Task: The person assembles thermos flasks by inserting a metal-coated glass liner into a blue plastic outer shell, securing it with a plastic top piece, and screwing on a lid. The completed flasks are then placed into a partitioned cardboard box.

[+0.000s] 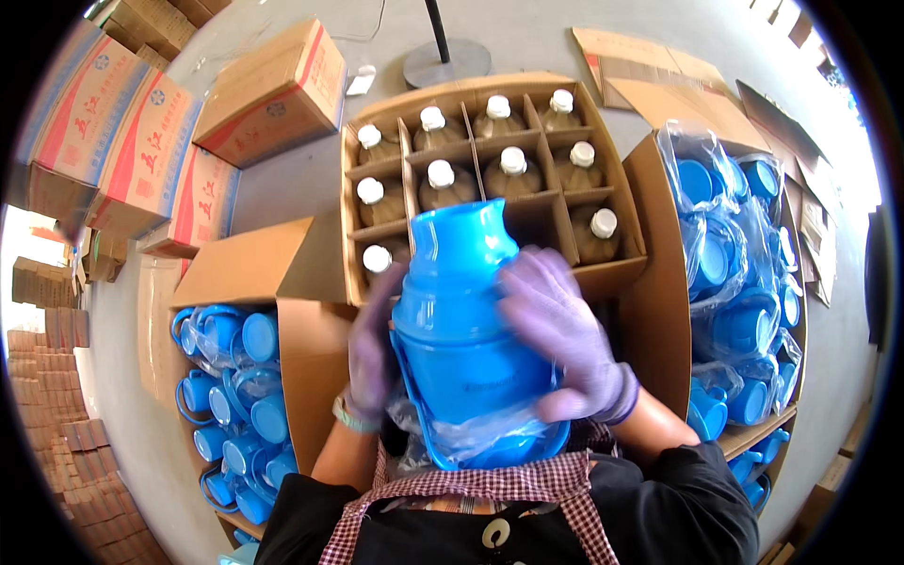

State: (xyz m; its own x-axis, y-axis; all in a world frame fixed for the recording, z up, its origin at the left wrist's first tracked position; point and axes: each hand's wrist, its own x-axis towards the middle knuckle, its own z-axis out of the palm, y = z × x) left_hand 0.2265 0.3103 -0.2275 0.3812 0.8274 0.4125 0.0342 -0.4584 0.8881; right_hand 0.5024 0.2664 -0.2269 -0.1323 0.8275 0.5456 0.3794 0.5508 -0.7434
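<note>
A large blue plastic thermos jug (pixel 461 348), with a spout at its top and a handle along its left side, stands tilted against my lap. My left hand (pixel 374 353), in a purple glove and slightly blurred, presses its left side. My right hand (pixel 565 330), gloved alike, lies on its right side with fingers against the shell, so the jug is held between both palms. Clear plastic film (pixel 480 431) bunches around its lower part. Just beyond is a divided carton (pixel 617 174) of bottles (pixel 513 169) with white caps; one compartment behind the jug shows no bottle.
An open carton (pixel 325 377) at the left holds blue lidded pieces with handles (pixel 268 414). At the right, another carton (pixel 654 254) holds bagged blue jugs (pixel 744 325). Printed closed boxes (pixel 141 160) stand far left. A pole's round base (pixel 447 64) and flattened cardboard (pixel 650 61) lie beyond.
</note>
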